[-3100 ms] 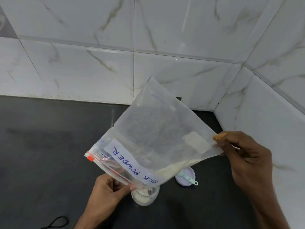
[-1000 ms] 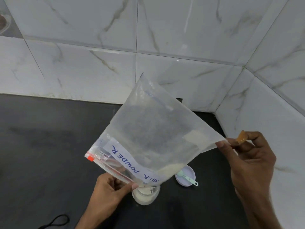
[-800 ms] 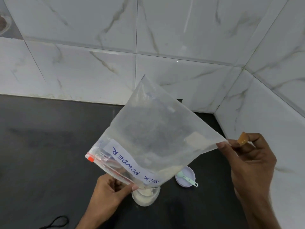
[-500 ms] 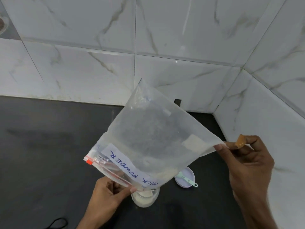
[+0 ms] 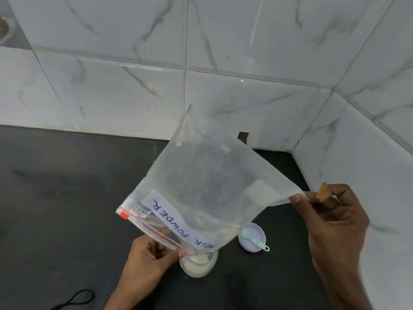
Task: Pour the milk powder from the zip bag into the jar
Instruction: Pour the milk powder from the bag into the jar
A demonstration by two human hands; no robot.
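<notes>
Zip bag: a clear zip bag [image 5: 201, 182] is held upside down and tilted over the jar, its zip end at the lower left and one bottom corner raised to the right; the inside is dusted white, and a white label reads "MILK POWDER".
Zip strip: the red-lined zip strip [image 5: 147, 224] runs along the low edge, with an orange tab at its far left end.
Milk powder: a small heap of milk powder [image 5: 225, 231] sits at the bag's lowest corner, right above the jar mouth.
Jar: a small clear jar [image 5: 197, 265] stands upright on the tabletop, partly filled with pale powder; the bag's mouth corner touches or hangs just over its rim, I cannot tell which.
Left hand: the left hand [image 5: 147, 258] pinches the zip edge beside the jar, thumb on top.
Right hand: the right hand [image 5: 330, 218] pinches the raised bottom corner between thumb and forefinger.
Lid: a pale lilac lid [image 5: 254, 233] lies just right of the jar, with a mint green scoop [image 5: 252, 238] resting in it.
Tabletop: a dark tabletop [image 5: 67, 198] meets white marble-look wall tiles [image 5: 134, 74] in a corner.
</notes>
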